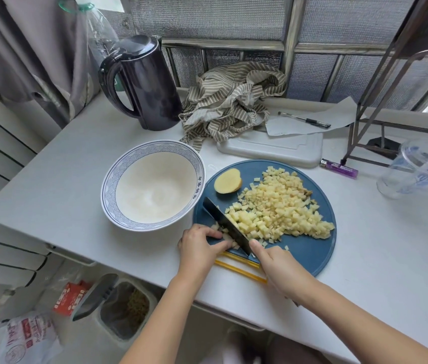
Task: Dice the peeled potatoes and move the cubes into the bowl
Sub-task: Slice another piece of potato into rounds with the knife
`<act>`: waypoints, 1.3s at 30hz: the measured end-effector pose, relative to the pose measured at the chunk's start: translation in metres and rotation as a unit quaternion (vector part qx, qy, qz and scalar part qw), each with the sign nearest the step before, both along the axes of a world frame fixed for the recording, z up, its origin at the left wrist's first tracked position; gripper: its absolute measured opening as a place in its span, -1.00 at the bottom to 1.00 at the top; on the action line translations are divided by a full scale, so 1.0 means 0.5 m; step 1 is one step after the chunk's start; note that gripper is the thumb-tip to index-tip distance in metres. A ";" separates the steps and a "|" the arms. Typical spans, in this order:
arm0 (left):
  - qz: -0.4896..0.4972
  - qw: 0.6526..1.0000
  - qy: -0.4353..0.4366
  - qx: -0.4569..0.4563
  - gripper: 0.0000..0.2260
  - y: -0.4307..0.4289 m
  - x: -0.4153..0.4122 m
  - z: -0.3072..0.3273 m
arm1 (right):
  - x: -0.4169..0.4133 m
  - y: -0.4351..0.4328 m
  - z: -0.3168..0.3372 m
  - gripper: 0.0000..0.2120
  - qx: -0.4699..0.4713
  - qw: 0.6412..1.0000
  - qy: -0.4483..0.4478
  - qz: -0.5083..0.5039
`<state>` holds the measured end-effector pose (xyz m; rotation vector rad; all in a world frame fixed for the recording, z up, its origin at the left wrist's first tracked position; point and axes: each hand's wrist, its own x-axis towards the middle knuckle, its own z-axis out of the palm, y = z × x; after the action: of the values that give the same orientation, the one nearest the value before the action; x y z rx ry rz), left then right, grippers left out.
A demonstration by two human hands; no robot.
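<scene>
We grip the knife (226,222) in our right hand (278,269), fingers closed round the hidden handle, and the blade slants across the near-left part of the board (310,261). Our left hand (199,245) curls its fingers (214,234) onto a small potato piece (225,236) right against the blade. That closeness is the main risk: the piece is so small that a slip of the blade could catch a fingertip. The board's near rim appears to sit on 2 chopsticks (239,270), so we judge it could rock or slide under a hard chop, and it lies close to the bench (63,200) front edge. The cubes (281,206) are heaped from the middle to the right rim, where a careless sweep could push some off. 1 uncut half (227,181) waits at the far left of the board. The bowl (107,190) holds no potato yet and stands just beside the board's left rim, so the move is short, but its rim is higher and cubes could drop between them. Open bench lies left of the bowl and right of the board, up to the cup (415,169).
</scene>
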<state>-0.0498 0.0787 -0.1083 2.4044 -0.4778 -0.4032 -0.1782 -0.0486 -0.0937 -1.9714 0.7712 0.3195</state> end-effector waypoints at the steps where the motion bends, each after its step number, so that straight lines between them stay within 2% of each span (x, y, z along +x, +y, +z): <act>1: 0.000 1.000 0.000 0.009 -0.72 0.000 -0.004 0.000 | -0.001 0.000 0.000 -0.40 0.001 1.000 -0.002 -0.001; 6: 0.008 0.995 -0.039 0.087 -0.64 -0.011 -0.030 -0.002 | -0.004 0.000 0.003 -0.42 -0.015 1.000 -0.011 0.011; 8: 0.011 0.996 -0.036 0.084 -0.64 -0.015 -0.032 0.000 | -0.014 -0.011 0.003 -0.41 0.006 1.000 -0.015 0.004; 12: -0.018 0.997 -0.008 0.078 -0.66 -0.007 -0.021 0.006 | -0.040 -0.028 0.006 -0.39 0.107 0.994 -0.010 -0.025; 18: -0.012 0.999 0.029 0.031 -0.83 0.003 0.021 0.015 | -0.049 -0.018 0.006 -0.41 0.116 0.992 -0.026 -0.034; 22: -0.053 0.997 0.037 0.032 -0.81 -0.017 0.032 0.022 | -0.051 -0.014 0.022 -0.40 0.155 0.987 -0.027 -0.020; 26: 0.036 0.999 0.009 0.034 -0.83 -0.001 0.038 0.028 | -0.050 0.002 0.030 -0.42 0.141 0.989 -0.027 -0.024; 28: 0.066 0.997 0.023 0.036 -0.86 0.013 0.030 0.031 | -0.050 0.005 0.028 -0.44 0.118 0.992 -0.030 -0.026; 33: 0.062 0.992 0.109 0.031 -0.78 0.021 0.018 0.031 | -0.041 0.024 0.026 -0.44 0.070 0.997 -0.041 -0.004; 39: 0.028 0.987 0.145 0.067 -0.76 0.006 0.036 0.027 | -0.035 0.028 0.003 -0.39 0.031 0.998 -0.056 0.009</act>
<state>-0.0320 0.0819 -0.0949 2.4253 -0.2602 -0.7676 -0.1957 -0.0343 -0.0920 -1.9207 0.6651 0.2391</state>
